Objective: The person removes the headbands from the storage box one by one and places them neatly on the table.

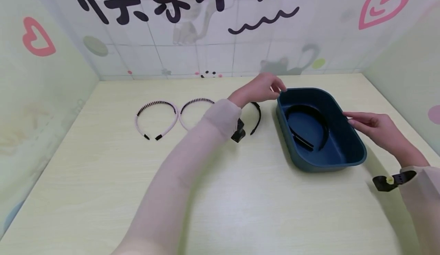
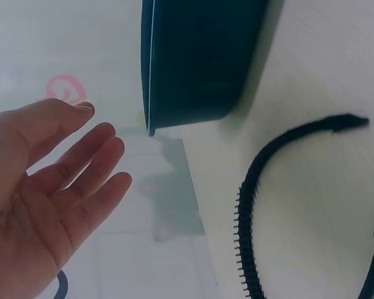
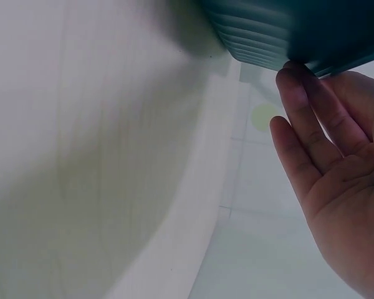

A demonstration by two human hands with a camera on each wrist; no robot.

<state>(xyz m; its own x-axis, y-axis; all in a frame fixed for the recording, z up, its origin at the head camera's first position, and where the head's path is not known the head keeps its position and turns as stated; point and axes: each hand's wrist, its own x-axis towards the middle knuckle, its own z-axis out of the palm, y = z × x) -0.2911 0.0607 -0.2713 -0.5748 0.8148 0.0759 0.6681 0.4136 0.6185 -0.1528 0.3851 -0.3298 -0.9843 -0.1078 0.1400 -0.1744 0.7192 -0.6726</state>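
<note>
A dark blue plastic basin (image 1: pixel 340 148) stands on the right side of the table, with black headband material (image 1: pixel 306 108) lying inside; whether it is one band or two I cannot tell. My right hand (image 1: pixel 381 130) pinches the basin's right rim between thumb and fingers. At the far left corner, my left hand (image 1: pixel 261 88) hovers with loosely bent fingers. In the left wrist view this hand (image 2: pixel 62 187) is apart from the basin and holds nothing. A black toothed headband (image 2: pixel 246 218) lies on the table near it, partly hidden by the left forearm in the head view.
Two lilac headbands with dark teeth, a left one (image 1: pixel 168 129) and a second one (image 1: pixel 197 99), lie left of the left forearm. A printed wall (image 1: pixel 206 60) closes off the table's back, and side walls flank it.
</note>
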